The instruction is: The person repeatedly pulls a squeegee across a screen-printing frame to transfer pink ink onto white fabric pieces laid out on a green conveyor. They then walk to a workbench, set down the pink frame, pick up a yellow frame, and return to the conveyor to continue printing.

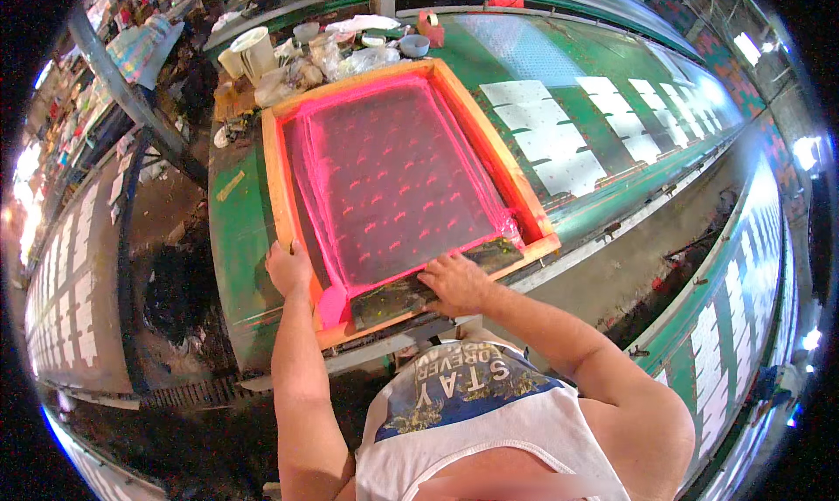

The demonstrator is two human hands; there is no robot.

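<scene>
We see a green worktop (236,261) carrying a pink-edged, wooden-framed printing screen (393,178) at its near edge, directly before us. White sheets (546,147) lie on the worktop, right of the screen. A dark, stained bar (393,298) runs along the screen's near end. Our right hand (456,283) rests there, fingers bent; we cannot tell whether they grip it. Our left hand (290,268) has its fingers curled around the screen's left side.

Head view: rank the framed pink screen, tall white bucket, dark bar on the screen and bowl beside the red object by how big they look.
1. Framed screen
2. Dark bar, partly covered
3. White bucket
4. Bowl
</scene>
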